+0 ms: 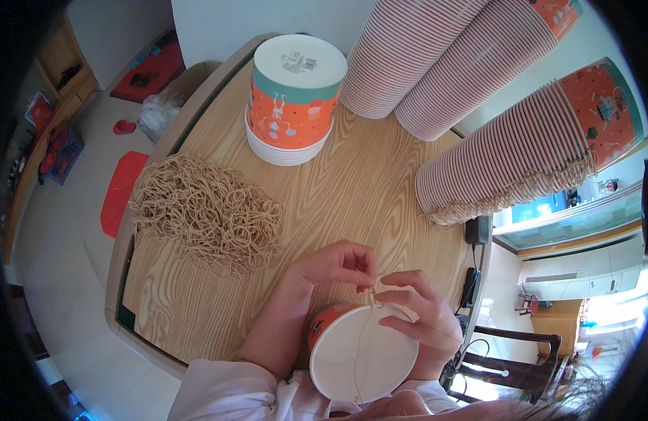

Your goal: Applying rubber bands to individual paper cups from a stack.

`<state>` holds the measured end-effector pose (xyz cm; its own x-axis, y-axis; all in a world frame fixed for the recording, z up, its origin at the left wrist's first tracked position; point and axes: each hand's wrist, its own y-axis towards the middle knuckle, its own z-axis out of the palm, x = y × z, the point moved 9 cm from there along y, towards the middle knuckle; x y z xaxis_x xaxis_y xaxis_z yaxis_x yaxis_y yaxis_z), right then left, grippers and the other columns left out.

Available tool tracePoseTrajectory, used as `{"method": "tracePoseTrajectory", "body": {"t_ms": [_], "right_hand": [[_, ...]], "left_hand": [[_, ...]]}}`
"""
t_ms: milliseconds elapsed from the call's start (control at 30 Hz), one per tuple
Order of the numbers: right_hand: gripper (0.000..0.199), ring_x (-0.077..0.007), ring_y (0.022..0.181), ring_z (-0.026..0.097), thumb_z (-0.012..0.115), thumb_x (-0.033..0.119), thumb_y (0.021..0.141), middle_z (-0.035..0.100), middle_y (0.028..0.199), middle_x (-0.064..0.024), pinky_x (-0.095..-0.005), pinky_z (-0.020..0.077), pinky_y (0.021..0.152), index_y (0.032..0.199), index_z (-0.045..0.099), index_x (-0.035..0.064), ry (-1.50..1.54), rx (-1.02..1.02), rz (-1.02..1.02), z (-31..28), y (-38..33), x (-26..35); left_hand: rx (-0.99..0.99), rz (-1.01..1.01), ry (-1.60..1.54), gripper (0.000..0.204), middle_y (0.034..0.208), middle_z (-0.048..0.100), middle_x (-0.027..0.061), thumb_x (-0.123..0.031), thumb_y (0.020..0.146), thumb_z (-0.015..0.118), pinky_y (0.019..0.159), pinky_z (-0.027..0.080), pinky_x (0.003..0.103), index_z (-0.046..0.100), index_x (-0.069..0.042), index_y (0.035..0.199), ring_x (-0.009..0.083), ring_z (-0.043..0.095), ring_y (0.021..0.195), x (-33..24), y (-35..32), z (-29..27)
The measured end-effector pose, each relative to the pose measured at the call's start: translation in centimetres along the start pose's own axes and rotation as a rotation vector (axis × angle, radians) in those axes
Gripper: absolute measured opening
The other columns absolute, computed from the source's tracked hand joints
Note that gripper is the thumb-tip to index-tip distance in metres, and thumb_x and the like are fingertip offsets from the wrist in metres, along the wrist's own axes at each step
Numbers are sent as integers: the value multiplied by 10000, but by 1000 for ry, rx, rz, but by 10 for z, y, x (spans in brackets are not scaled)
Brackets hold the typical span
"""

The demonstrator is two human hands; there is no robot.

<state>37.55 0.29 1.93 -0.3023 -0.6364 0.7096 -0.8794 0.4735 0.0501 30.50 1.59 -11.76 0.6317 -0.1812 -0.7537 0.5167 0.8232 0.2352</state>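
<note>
A wooden table [324, 189] is bearing a twine pile [208, 214] beyond the left hand [334, 266]. Both hands are pinching a thin twine handle [371, 298] with closed fingertips; the right hand [422, 312] is resting on the paper bucket [362, 354] rim.

both forearms enter from the lower edge, at about 6 o'clock, in pale sleeves pushed back above the wrists. the left forearm runs up toward 1 o'clock, its wrist bent so the left hand [334, 265] points to 3 o'clock, thumb and forefinger pinched together at the tips. the right hand [421, 312] sits at 4 o'clock from the left one, palm turned inward, its fingers [401, 282] curled toward 9 o'clock, tips meeting the left hand's pinch.
</note>
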Motion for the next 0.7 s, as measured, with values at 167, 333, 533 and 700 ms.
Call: {"method": "tracePoseTrajectory", "body": {"t_ms": [167,333,533,700], "right_hand": [[305,-271,904,589,762,72,696,601,943,-83,-358,502,753,987,672,98,-141,18,-76,9,0,9],[263,-264,805,603,763,48,691,608,899,-78,-343,505,690,933,663,78,-101,-5,-98,11,-2,4],[215,-287,838,626,728,-36,698,622,912,-117,-333,509,694,872,625,34,-6,-284,30,-14,-10,-4],[189,-294,838,631,718,-43,705,631,926,-130,-340,512,702,847,608,18,-62,-318,80,-17,-7,-12]], "left_hand": [[-9,18,-54,71,830,654,67,-63,876,643,687,514,263,595,-15,898,128,628,744,6,8,7],[55,22,-89,80,848,663,82,-80,890,630,688,517,270,582,-16,899,133,633,742,12,12,11],[37,13,-159,92,847,668,83,-97,886,637,703,515,280,572,-32,894,139,634,764,7,10,13],[50,14,-169,93,867,665,85,-90,875,646,721,510,277,571,-39,894,141,632,789,7,11,14]]}}
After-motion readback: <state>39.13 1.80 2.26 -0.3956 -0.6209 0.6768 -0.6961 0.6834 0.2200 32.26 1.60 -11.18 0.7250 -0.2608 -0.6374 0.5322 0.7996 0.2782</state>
